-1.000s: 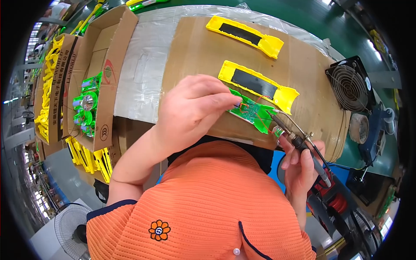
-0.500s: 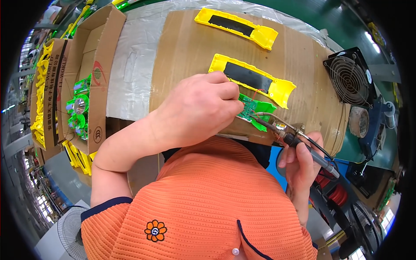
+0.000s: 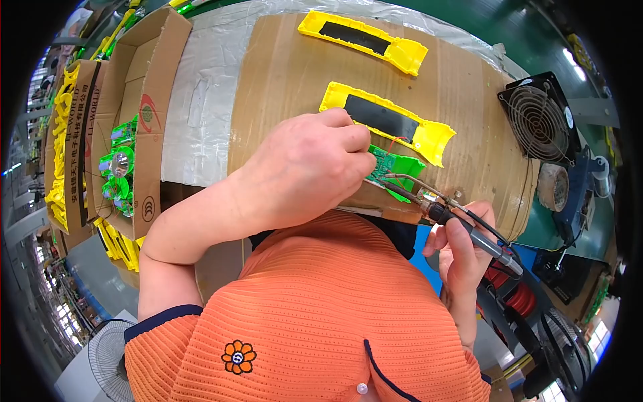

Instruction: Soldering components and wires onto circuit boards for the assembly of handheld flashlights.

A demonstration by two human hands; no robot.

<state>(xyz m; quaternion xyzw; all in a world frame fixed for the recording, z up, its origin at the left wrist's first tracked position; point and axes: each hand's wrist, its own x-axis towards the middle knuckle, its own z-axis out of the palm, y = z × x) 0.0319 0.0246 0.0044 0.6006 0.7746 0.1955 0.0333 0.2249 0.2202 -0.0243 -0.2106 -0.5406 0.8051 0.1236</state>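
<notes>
The green circuit board [image 3: 395, 167] is pinned on the cardboard work surface [image 3: 288, 87] by the clenched left hand [image 3: 308, 167]. A soldering iron [image 3: 462, 224], grasped by the right hand [image 3: 462, 251], has its tip just beside the held board. Soldering is judged underway; a steady tip is called for next.

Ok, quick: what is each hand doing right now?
Left hand: closed, pinching the green circuit board on the cardboard.
Right hand: closed around the soldering iron, tip at the board.
</notes>
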